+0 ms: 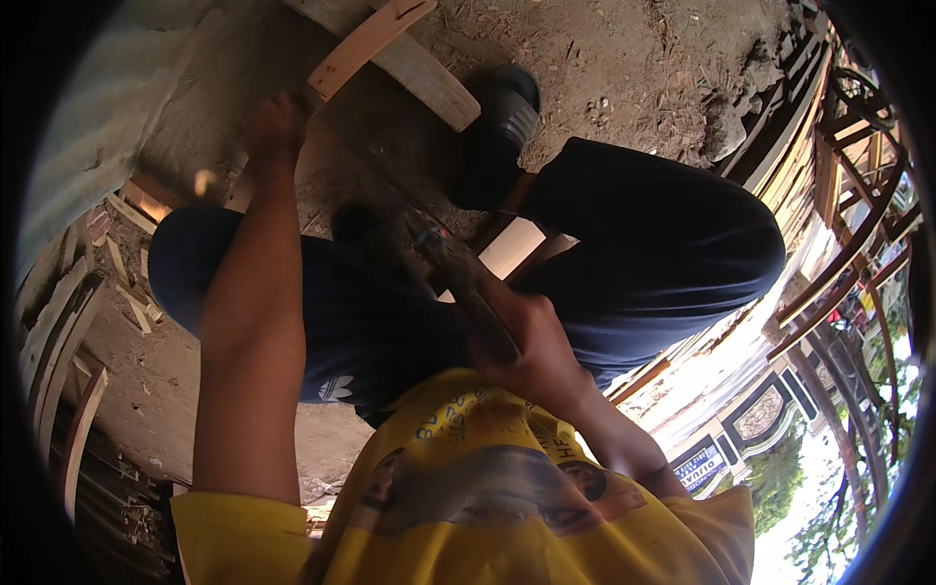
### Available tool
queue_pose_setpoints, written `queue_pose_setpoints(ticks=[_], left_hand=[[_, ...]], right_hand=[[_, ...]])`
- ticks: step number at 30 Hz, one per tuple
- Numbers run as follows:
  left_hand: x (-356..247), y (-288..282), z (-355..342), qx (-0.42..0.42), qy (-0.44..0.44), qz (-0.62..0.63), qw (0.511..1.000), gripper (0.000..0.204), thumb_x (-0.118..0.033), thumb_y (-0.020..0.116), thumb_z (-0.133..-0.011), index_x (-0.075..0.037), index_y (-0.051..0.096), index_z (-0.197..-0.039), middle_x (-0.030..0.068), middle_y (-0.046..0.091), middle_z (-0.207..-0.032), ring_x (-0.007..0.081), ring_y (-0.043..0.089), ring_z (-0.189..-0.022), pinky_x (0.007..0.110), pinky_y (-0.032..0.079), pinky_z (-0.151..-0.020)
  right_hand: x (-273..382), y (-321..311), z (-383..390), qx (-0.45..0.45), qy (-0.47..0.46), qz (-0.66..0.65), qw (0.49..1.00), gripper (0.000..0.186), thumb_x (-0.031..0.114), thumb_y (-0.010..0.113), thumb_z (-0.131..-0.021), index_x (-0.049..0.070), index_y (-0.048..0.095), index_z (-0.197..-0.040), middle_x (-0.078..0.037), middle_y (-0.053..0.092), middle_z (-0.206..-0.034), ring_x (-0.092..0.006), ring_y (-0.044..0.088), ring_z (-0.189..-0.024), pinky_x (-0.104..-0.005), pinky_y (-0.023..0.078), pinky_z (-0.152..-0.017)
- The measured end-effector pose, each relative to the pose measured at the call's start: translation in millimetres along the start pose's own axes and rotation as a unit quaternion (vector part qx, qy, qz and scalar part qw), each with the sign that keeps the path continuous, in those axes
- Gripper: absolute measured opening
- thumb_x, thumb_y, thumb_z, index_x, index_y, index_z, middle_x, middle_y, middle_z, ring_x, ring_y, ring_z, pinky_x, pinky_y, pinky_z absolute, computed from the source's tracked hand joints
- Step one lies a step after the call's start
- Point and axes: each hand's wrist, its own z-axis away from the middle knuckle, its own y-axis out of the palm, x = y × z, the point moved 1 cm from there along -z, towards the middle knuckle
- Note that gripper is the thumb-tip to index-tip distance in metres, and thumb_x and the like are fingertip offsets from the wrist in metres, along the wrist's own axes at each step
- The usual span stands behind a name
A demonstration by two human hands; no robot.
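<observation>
My right hand [536, 341] is wrapped around the dark handle of a handsaw [463, 278], low between my bent legs. Its thin blade runs away toward the upper left and fades into shadow. Farther off at the upper left, my left hand [276, 129] is closed at the near end of a light wooden board [366, 47], fingers curled against it. Shadow hides the exact grip and where the blade meets wood. Under that board lies a paler, weathered plank [429, 83]. A cut wood block [512, 247] shows between my legs, beyond the saw handle.
My shod foot [507, 107] stands beside the weathered plank on bare dirt ground [604, 78]. A grey wall panel [107, 127] rises at left. Wood offcuts [127, 278] and curved strips [73, 341] lie below it. Stacked lumber [795, 146] and curved wooden frames [858, 234] stand at right.
</observation>
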Motion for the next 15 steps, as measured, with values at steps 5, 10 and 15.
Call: queue_pose_setpoints(ticks=[5,10,15], left_hand=[[6,2,-6,0.026,0.001,-0.061,0.998,0.048,-0.043,0.039,-0.092,-0.004,0.065,-0.106,0.0236,0.064,-0.107,0.0397,0.061,-0.102,0.050,0.049,-0.086],[-3,-11,-2,-0.001,-0.114,0.054,0.992,0.044,-0.038,0.044,-0.090,-0.002,0.067,-0.098,0.0253,0.065,-0.101,0.0411,0.062,-0.099,0.051,0.049,-0.085],[3,3,-5,-0.016,0.013,-0.027,0.999,0.045,-0.038,0.043,-0.090,-0.002,0.067,-0.097,0.0263,0.064,-0.100,0.0422,0.062,-0.098,0.052,0.049,-0.084]], right_hand=[[-1,14,-7,-0.006,0.018,0.008,1.000,0.020,0.002,0.061,-0.079,-0.003,0.062,-0.099,-0.021,0.062,-0.072,-0.0297,0.064,-0.056,-0.0366,0.048,-0.055],[-12,-10,38,-0.018,0.040,-0.047,0.998,0.011,0.003,0.061,-0.080,-0.002,0.059,-0.089,-0.022,0.060,-0.070,-0.0331,0.063,-0.057,-0.0382,0.048,-0.054],[-6,24,-47,0.009,-0.001,-0.019,1.000,0.017,0.000,0.061,-0.079,-0.003,0.060,-0.096,-0.023,0.062,-0.076,-0.0346,0.064,-0.063,-0.0351,0.049,-0.057]])
